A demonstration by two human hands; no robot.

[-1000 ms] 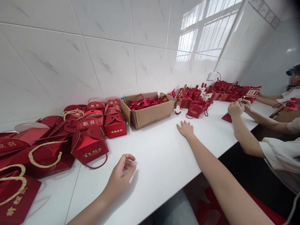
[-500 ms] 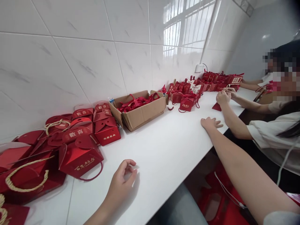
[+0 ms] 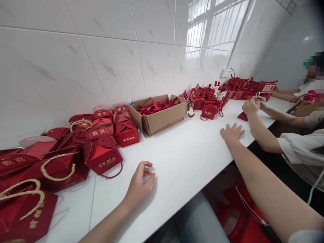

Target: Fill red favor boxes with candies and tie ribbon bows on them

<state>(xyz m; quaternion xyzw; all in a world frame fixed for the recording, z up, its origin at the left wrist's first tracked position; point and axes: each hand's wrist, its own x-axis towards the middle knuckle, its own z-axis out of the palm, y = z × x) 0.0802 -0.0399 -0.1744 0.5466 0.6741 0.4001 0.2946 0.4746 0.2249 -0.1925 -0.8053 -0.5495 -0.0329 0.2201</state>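
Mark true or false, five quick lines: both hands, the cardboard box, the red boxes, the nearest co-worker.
1. Gold-coloured rope handles show among the red boxes at left. True.
2. The left hand grips a red box. False: its fingers are curled, with nothing visible in it.
3. The right hand is spread over the white table. True.
4. The cardboard box is closed. False: it is open, with red ribbon-like pieces inside.
5. The nearest co-worker's hands are close together, right of the cardboard box. True.

The person's left hand [image 3: 140, 180] curls loosely, thumb [image 3: 150, 181] near fingertips [image 3: 150, 164]; the right hand [image 3: 232, 132] lies palm down, fingers spread, arm [image 3: 265, 189] outstretched.
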